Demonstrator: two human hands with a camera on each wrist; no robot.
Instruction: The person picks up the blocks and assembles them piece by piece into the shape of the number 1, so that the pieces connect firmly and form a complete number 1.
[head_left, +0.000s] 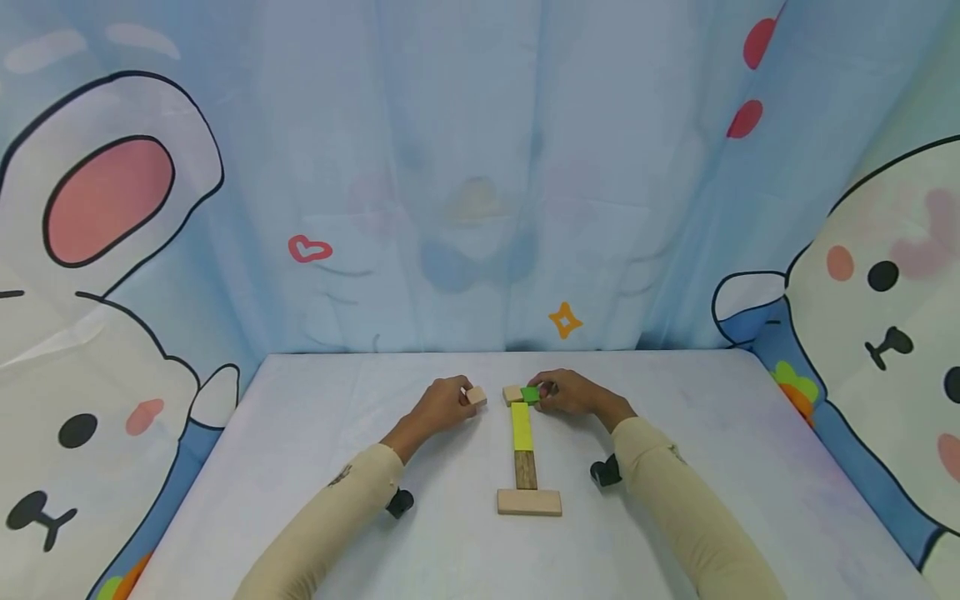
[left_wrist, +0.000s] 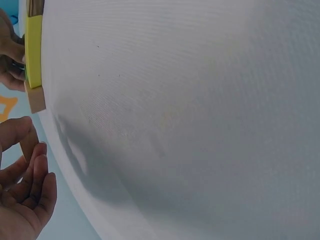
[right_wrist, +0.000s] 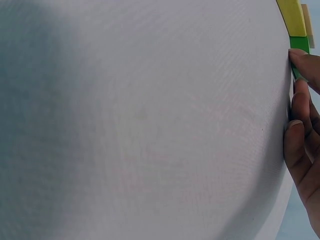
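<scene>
In the head view my left hand (head_left: 442, 404) pinches a small plain wooden block (head_left: 476, 396) just left of a row of blocks. My right hand (head_left: 566, 392) holds a green block (head_left: 530, 395) between thumb and finger, beside a plain wooden block (head_left: 512, 394) at the row's far end. A yellow block (head_left: 521, 427) runs from these two toward a dark brown block (head_left: 526, 470). Crosswise at the near end lies a plain wooden plank (head_left: 529, 502). In the right wrist view the green block (right_wrist: 299, 44) meets the end of the yellow block (right_wrist: 292, 17).
A white cloth-covered table (head_left: 337, 550) lies under the blocks. Behind it hangs a light blue printed curtain (head_left: 465, 125). Each forearm carries a small black wrist camera; the right one (head_left: 606, 472) sits beside the sleeve.
</scene>
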